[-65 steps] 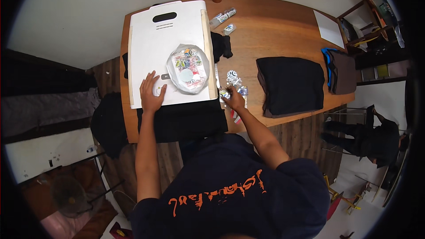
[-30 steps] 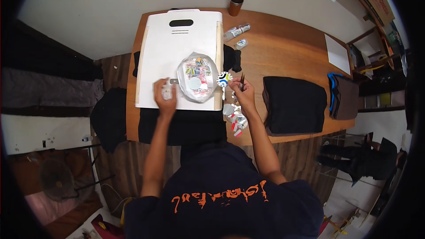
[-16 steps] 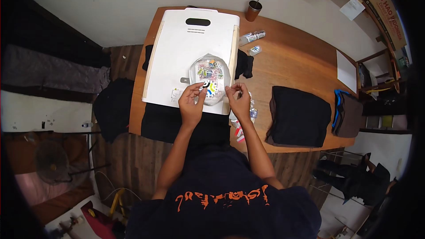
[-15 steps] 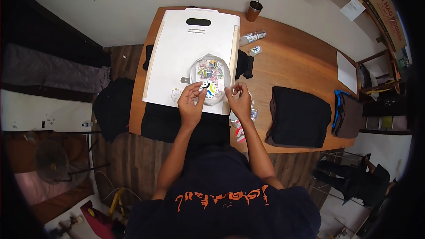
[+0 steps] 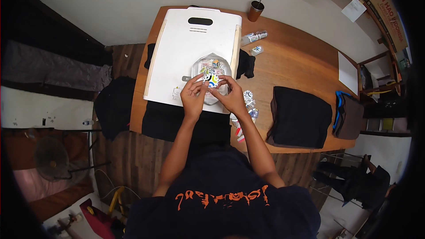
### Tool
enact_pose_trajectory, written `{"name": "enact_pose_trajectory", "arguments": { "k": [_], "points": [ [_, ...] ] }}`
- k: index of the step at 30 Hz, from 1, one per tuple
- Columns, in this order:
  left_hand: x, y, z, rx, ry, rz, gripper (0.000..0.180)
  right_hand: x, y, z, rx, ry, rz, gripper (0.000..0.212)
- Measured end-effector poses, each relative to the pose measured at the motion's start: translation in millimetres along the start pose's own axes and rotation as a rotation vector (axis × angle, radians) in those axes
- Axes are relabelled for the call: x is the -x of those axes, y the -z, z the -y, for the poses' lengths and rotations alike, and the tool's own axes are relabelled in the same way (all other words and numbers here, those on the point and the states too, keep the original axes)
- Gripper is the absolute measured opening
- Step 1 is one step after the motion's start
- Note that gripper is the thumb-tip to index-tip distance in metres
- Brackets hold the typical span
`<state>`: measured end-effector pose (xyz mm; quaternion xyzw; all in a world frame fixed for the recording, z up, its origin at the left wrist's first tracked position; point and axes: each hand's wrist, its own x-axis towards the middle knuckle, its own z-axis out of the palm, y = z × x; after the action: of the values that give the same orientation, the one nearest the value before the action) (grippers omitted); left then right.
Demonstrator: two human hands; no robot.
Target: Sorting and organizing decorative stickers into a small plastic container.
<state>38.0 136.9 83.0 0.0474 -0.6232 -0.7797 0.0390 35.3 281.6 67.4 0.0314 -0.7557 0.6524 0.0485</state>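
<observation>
The left hand (image 5: 193, 99) and right hand (image 5: 232, 99) pinch the round patterned tag (image 5: 213, 79) — fingers narrow on its edges — over the white board (image 5: 175, 48). It seems light, thin, perhaps slippery; better to hold the rim, without bending.

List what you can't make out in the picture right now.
In the head view:
Round patterned sticker: parts of its edge, covered by fingers of the left hand and right hand.
Plastic bag: some contents, blocked by both hands and the sticker.
Black cloth: how far it runs under the white board.
Cup: its inside, too dark and small.
</observation>
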Motion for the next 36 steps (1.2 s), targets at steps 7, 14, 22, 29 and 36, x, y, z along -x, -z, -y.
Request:
{"name": "enact_pose_trajectory", "arguments": {
  "k": [7, 14, 22, 29, 36],
  "points": [
    [-2, -3, -4, 0.033, 0.052, -0.051, 0.026, -14, -1, 3, -0.11, -0.156, 0.041, 0.043],
    [-5, 0, 1, -0.045, 0.022, -0.068, 0.025, -16, 5, -13, -0.249, -0.184, 0.066, 0.022],
    [-5, 4, 7, -0.101, 0.01, -0.014, 0.03, -20, 9, 6, -0.117, -0.208, -0.041, 0.024],
    [-3, 7, 10, -0.091, 0.042, 0.079, 0.034, -14, 10, -8, -0.109, -0.188, 0.074, 0.027],
    [0, 11, 7, -0.116, 0.043, 0.113, 0.034, -11, 10, -1, -0.033, -0.153, 0.113, 0.032]
  ]
}}
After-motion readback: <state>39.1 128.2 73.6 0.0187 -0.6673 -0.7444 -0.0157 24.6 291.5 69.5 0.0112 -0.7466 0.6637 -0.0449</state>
